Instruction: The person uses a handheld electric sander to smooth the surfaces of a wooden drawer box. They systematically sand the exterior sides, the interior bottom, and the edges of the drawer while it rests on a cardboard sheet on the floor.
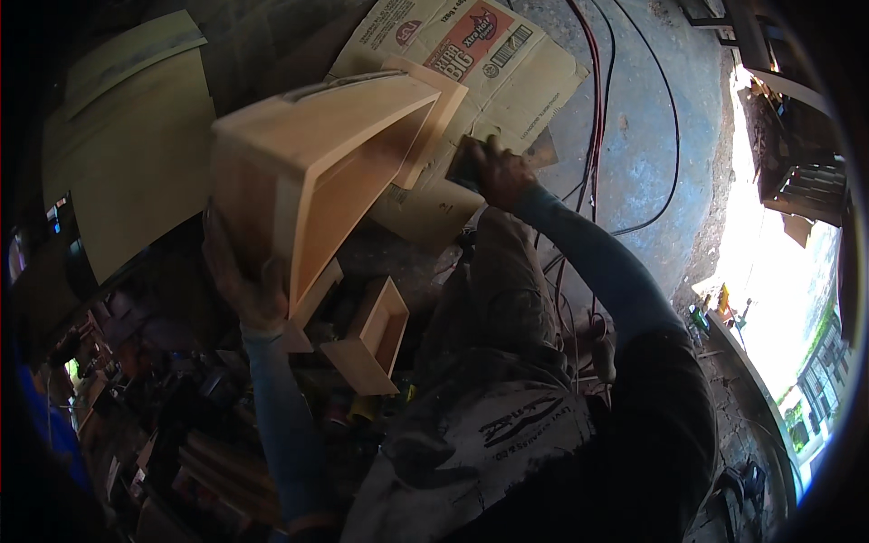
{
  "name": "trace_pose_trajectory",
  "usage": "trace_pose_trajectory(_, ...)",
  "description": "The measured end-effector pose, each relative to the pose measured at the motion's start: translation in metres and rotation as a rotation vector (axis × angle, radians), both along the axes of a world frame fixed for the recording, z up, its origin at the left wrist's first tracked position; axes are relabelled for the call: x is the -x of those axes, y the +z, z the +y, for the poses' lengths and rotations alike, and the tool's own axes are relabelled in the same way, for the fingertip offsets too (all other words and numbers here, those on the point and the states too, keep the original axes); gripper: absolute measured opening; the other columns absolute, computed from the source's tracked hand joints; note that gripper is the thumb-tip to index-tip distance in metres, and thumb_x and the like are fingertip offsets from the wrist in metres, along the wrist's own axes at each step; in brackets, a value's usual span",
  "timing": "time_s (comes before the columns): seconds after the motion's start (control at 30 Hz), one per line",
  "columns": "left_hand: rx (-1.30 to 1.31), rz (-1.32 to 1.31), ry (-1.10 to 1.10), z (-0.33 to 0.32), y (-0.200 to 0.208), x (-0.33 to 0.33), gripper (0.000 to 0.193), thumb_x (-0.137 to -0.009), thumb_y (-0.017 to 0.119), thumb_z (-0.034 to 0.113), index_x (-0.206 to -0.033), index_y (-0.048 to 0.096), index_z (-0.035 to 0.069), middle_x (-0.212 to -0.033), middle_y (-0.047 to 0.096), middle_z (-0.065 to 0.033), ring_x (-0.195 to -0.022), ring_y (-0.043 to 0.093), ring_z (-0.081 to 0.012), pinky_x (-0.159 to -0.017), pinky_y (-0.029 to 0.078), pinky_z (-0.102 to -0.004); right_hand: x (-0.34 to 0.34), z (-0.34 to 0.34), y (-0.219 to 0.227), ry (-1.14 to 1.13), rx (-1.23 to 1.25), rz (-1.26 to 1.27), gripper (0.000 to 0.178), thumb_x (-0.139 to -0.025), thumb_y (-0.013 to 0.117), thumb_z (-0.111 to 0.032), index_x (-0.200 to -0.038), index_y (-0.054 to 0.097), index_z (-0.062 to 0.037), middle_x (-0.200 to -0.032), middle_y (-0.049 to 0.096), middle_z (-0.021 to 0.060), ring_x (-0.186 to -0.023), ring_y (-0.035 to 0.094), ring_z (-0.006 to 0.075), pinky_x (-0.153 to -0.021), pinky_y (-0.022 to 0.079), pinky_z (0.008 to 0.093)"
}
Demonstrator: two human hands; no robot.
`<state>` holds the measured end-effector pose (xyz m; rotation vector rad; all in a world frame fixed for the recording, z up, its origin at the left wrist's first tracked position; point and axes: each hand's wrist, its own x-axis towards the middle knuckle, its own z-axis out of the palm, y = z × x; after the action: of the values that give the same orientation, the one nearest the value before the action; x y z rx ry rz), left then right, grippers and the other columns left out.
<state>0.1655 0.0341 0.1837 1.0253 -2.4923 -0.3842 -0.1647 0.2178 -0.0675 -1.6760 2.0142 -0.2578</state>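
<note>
A pale wooden drawer (262,145) stands tilted in front of me, its open hollow facing right and a wider panel at its far end. My left hand (246,285) grips its near lower corner, fingers wrapped round the edge and partly in shadow. To the right of the drawer, my right hand (505,172) is closed on a dark, flat sheet that looks like sandpaper (463,165). The hand is apart from the drawer, above the flattened cardboard (520,100). Whether a block backs the sheet is hidden.
Smaller wooden drawers (369,339) sit below the large one, near my leg. A large pale board (136,163) leans at the left. Red and black cables (596,136) run across the concrete floor (647,172) on the right. Dim clutter fills the lower left.
</note>
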Motion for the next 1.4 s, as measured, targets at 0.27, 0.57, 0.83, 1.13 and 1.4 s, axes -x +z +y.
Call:
trace_pose_trajectory(0.27,0.027,-0.32,0.174,0.054,0.025,0.051,0.115,-0.077,0.082,0.042,-0.163,0.018,0.001,-0.164,0.021,-0.0318,-0.151,0.024,-0.0498,-0.122,0.025,-0.0591,0.124,0.141,0.006,-0.493,-0.287,-0.015,0.081,-0.086,0.073,-0.032,-0.151,0.029,-0.0092,-0.122,0.051,0.0328,-0.097,0.066,0.0551,-0.083,0.055,0.0609)
trace_pose_trajectory(0.57,-0.005,-0.117,-0.042,-0.109,0.022,0.217,0.098,-0.066,0.082,0.022,-0.154,0.041,0.003,-0.151,0.05,-0.0216,-0.137,0.049,-0.0404,-0.11,0.045,-0.0502,0.171,0.17,0.017,-0.552,-0.352,-0.036,0.087,-0.086,0.071,-0.034,-0.156,0.027,-0.0076,-0.127,0.051,0.0352,-0.103,0.065,0.0553,-0.088,0.054,0.0606)
trace_pose_trajectory(0.83,-0.232,0.551,-0.016,-0.088,0.028,0.182,0.1,-0.079,0.081,0.017,-0.16,0.025,-0.003,-0.152,0.046,-0.0193,-0.14,0.046,-0.0292,-0.117,0.038,-0.0421,0.203,0.198,0.029,-0.661,-0.48,-0.033,0.078,-0.086,0.071,-0.029,-0.149,0.031,-0.0077,-0.127,0.049,0.0333,-0.105,0.065,0.055,-0.09,0.054,0.06)
trace_pose_trajectory(1.13,-0.448,0.144,0.692,0.09,-0.309,0.034,0.053,-0.091,0.075,0.024,-0.128,0.059,-0.011,-0.129,0.067,-0.0276,-0.119,0.065,-0.0367,-0.098,0.052,-0.0431,0.168,0.114,0.053,-0.392,-0.259,0.035,0.071,-0.086,0.069,-0.022,-0.145,0.034,-0.0054,-0.122,0.049,0.0335,-0.097,0.064,0.058,-0.083,0.054,0.0631)
trace_pose_trajectory(1.4,-0.424,0.16,0.542,0.08,-0.227,-0.03,0.053,-0.096,0.068,0.014,-0.141,0.052,-0.01,-0.142,0.058,-0.0273,-0.129,0.059,-0.0386,-0.113,0.044,-0.0433,0.036,-0.018,0.003,-0.223,-0.27,0.002,0.083,-0.085,0.067,-0.014,-0.159,0.027,-0.0135,-0.146,0.039,0.0262,-0.12,0.057,0.0491,-0.089,0.055,0.059)
